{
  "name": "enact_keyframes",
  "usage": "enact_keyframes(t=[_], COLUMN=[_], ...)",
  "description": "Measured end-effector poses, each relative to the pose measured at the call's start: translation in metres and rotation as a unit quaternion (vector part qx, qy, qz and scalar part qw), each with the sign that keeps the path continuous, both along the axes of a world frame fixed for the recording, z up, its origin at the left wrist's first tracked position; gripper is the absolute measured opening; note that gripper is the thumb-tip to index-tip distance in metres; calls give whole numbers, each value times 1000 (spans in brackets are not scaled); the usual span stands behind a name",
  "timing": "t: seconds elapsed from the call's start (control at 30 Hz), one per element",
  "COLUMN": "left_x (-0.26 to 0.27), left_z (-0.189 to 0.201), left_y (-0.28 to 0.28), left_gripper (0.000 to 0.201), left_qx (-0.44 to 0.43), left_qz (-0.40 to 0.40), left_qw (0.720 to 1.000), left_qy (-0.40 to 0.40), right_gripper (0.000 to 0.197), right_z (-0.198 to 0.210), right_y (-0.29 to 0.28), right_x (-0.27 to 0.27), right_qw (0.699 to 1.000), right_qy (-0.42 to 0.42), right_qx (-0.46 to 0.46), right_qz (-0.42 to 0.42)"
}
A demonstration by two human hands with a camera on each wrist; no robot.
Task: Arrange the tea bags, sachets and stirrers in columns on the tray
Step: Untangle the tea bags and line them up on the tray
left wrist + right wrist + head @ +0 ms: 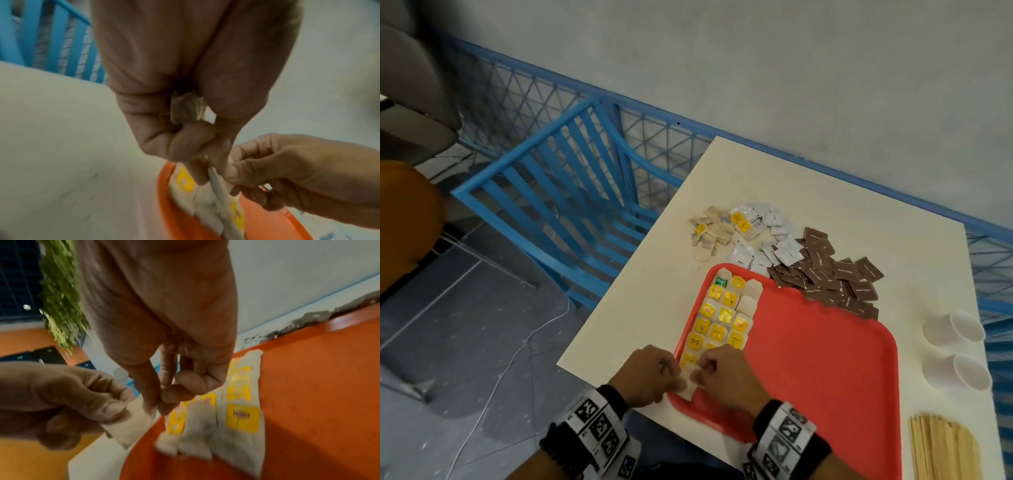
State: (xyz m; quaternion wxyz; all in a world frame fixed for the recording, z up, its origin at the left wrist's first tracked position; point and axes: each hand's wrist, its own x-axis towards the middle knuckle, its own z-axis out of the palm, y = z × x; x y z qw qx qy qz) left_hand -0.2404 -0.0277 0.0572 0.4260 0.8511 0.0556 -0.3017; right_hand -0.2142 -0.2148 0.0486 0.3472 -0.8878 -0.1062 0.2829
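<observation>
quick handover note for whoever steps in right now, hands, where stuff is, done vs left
Left hand and right hand both pinch one tea bag at the near left corner of the red tray; the left also has a spare bag tucked in its palm.
Done: about three columns of tea bags along the tray's left side.
Left: loose tea bags, white sachets and brown sachets piled on the table beyond the tray; stirrers on the table to its right, untouched. Two paper cups lie nearby.
</observation>
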Motion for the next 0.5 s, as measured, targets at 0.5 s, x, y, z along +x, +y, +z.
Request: enact_keyframes(t=[0.5], left_x=[-10], left_z=[-35], left_y=[7], left_gripper=[32], left_qx=[71], left_qz=[108], left_qw=[992], left_qy=[0], right_gripper=[30], right_z=[-19], right_y=[24], right_x=[-6], right_qw=[990], right_qy=[15], right_qx=[-139], right_qz=[-5])
